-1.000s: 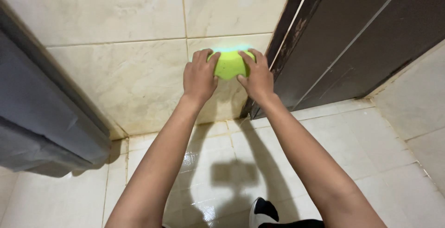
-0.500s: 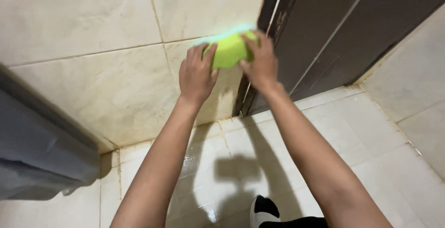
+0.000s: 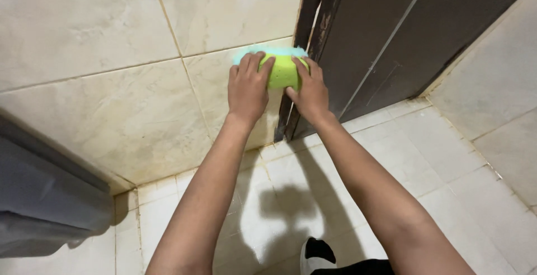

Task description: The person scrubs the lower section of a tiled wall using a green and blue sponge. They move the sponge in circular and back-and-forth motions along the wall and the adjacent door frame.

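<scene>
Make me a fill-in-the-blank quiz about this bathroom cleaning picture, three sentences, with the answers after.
1. Both hands, the left hand and the right hand, press a ______ sponge against the wall tile.
2. Just right of the sponge stands a dark ______ frame.
3. The sponge's scrubbing layer, facing the tile, is coloured ______.

Missing words: green; door; blue
</scene>
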